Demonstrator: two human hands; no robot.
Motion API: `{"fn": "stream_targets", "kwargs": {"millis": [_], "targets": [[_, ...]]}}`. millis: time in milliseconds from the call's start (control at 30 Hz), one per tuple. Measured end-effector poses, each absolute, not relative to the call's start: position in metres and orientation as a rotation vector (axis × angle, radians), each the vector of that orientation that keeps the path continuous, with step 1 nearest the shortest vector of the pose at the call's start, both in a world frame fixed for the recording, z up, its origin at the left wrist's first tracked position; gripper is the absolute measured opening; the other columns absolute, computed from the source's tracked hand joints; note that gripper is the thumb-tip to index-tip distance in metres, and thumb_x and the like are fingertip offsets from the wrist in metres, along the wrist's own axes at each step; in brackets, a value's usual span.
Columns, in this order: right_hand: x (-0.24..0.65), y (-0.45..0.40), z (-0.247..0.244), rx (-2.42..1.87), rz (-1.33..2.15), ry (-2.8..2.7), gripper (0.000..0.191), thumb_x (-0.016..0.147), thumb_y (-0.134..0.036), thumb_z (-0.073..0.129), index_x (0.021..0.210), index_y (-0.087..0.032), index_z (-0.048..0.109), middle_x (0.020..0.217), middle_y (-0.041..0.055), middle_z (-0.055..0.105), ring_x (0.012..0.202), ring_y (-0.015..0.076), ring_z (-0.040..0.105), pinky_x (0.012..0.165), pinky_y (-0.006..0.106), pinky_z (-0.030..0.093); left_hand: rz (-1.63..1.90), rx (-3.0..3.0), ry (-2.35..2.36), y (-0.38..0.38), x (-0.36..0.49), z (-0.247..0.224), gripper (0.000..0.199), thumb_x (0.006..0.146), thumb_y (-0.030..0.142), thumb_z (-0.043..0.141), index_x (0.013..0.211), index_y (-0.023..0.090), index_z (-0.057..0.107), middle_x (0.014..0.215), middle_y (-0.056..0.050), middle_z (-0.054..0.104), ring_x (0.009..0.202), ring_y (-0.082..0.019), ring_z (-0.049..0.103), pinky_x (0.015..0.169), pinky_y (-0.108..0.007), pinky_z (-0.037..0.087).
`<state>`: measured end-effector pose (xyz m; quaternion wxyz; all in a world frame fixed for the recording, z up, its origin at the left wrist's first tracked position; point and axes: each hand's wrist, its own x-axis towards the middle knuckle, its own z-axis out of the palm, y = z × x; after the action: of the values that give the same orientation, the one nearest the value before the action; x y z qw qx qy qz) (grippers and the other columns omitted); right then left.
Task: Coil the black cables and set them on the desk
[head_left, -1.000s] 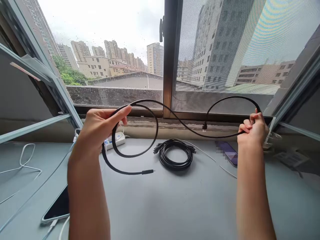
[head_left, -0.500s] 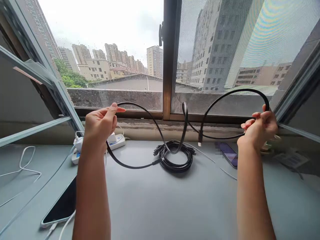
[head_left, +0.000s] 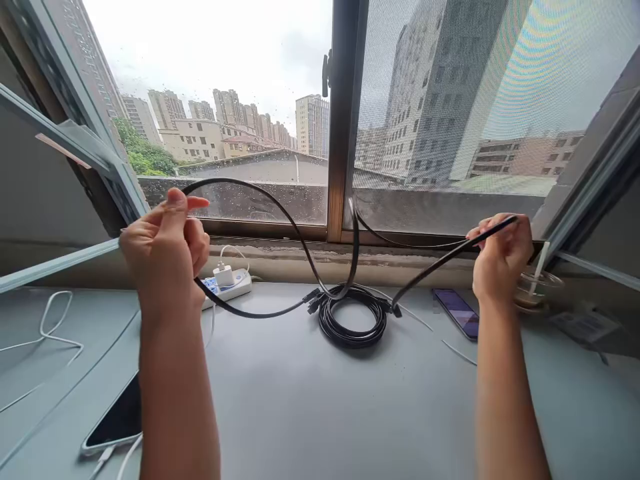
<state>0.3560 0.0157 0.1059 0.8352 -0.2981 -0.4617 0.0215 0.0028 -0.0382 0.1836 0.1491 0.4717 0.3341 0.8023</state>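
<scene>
- Closed in a pinch in the left hand (head_left: 167, 243), thumb against finger: a black cable (head_left: 355, 250).
- Pinched likewise in the right hand (head_left: 503, 257): another stretch of the same cable.
- Between both hands, in mid-air: slack, twisted into a loop.
- Below, on the grey table (head_left: 300, 413): a coiled black cable (head_left: 350, 339).
- Farther left: a white power strip (head_left: 235, 288), a dark-screened phone (head_left: 117, 417).
- Beside the right forearm: a purple-screened phone (head_left: 456, 313).

Glossy, plastic-looking cable (head_left: 355, 243); smooth, matt tabletop (head_left: 320, 413); rough window ledge (head_left: 270, 251)
</scene>
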Motion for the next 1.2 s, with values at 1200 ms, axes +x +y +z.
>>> {"fn": "stream_targets", "kwargs": {"millis": [1200], "targets": [[0.331, -0.063, 0.143, -0.817, 0.753, -1.254, 0.043, 0.073, -0.046, 0.065, 0.112, -0.027, 0.069, 0.097, 0.0069, 0.069, 0.043, 0.0048, 0.038, 0.029, 0.016, 0.019, 2.340, 1.557, 1.023, -0.066, 0.022, 0.185, 0.034, 0.080, 0.031, 0.062, 0.053, 0.020, 0.046, 0.032, 0.010, 0.028, 0.026, -0.003, 0.019, 0.029, -0.021, 0.007]]}}
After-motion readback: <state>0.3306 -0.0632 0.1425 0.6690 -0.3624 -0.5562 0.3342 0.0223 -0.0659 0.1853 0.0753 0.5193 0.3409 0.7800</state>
